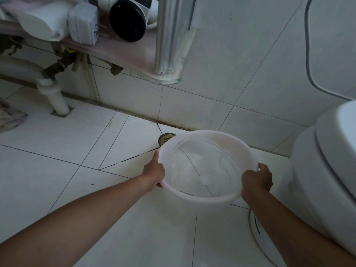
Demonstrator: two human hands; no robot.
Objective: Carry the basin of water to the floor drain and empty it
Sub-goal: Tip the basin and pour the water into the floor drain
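Observation:
A round translucent white basin [207, 143] is held low over the white tiled floor, and floor tile lines show through its bottom. My left hand [154, 173] grips the rim on its left side. My right hand [257, 179] grips the rim on its right side. The brass floor drain [166, 138] sits at the foot of the wall, just beyond the basin's far left edge, which partly hides it. Whether water is in the basin I cannot tell.
A white toilet [325, 180] stands close on the right. A glass shelf [134, 53] with a plug adapter and a black-faced device hangs above left. A white drain pipe [55, 99] goes into the floor at left. A cable [310, 54] runs down the wall.

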